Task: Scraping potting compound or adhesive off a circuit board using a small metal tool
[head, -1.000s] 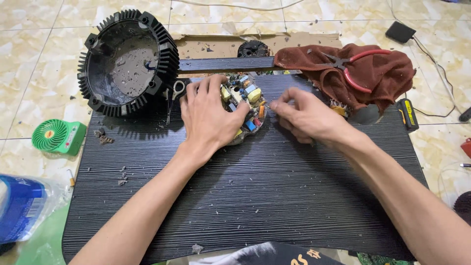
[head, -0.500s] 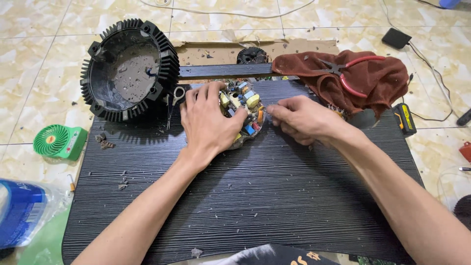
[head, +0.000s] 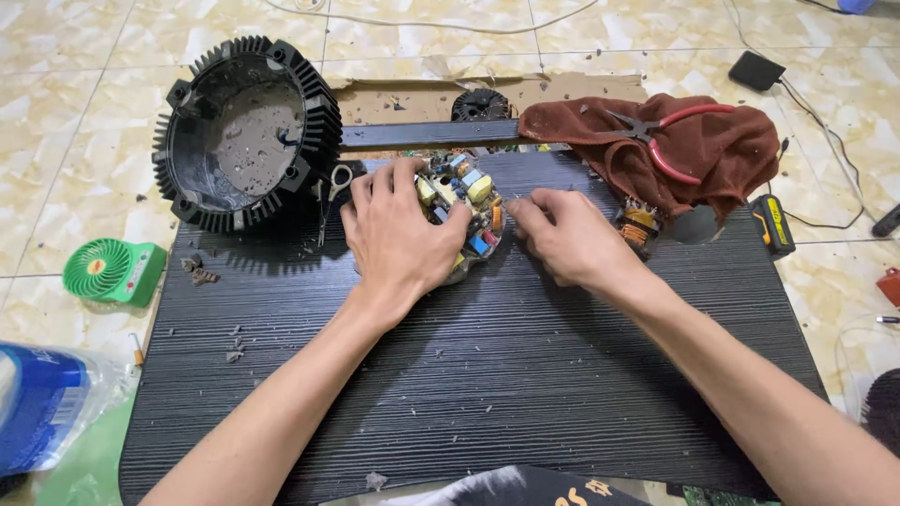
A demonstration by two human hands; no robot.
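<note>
The left hand (head: pixel 398 239) clamped the round circuit board (head: pixel 466 211) on the black surface (head: pixel 487 375), beside the finned housing (head: pixel 246 131). The right hand (head: pixel 562 239) pinched its edge; a steady press and small pulls would have suited best.

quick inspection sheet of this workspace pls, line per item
surface: black ribbed mat on a tiled floor, strewn with small debris
job's things: round circuit board with coloured parts, on the mat
clutter: black finned housing, scissors, brown cloth with red pliers on it, green mini fan, blue packet
grippers: left hand lies on the board; right hand touches its right edge
cables: white cord at top; black adapter with lead at right
surroundings: cardboard under the mat's far edge
</note>
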